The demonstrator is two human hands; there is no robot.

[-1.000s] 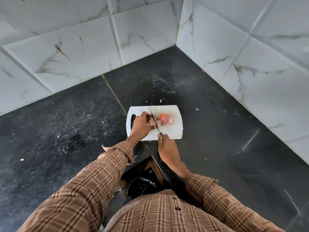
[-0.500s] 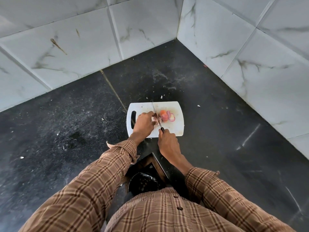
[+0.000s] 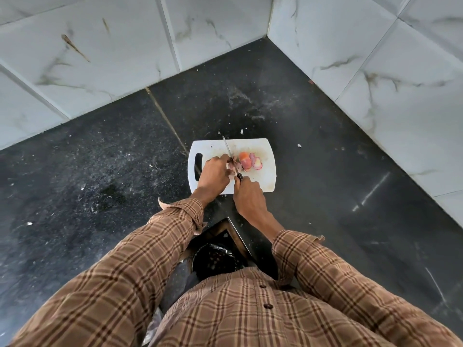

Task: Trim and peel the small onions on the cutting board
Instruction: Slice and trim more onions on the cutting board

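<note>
Small pink onions (image 3: 246, 162) lie clustered mid-board – white cutting board (image 3: 260, 181), flat on counter.

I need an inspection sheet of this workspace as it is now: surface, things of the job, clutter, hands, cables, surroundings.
Surface: dark speckled stone counter, dusty, with a seam.
Job's things: white cutting board; knife, blade across the board; small onion under the blade; peeled onions beside it.
Clutter: pale scraps around the board.
Hands: left hand holds the small onion; right hand grips the knife handle.
Cables: nothing seen.
Surroundings: white marbled wall tiles in a corner; dark bin below the counter edge.
</note>
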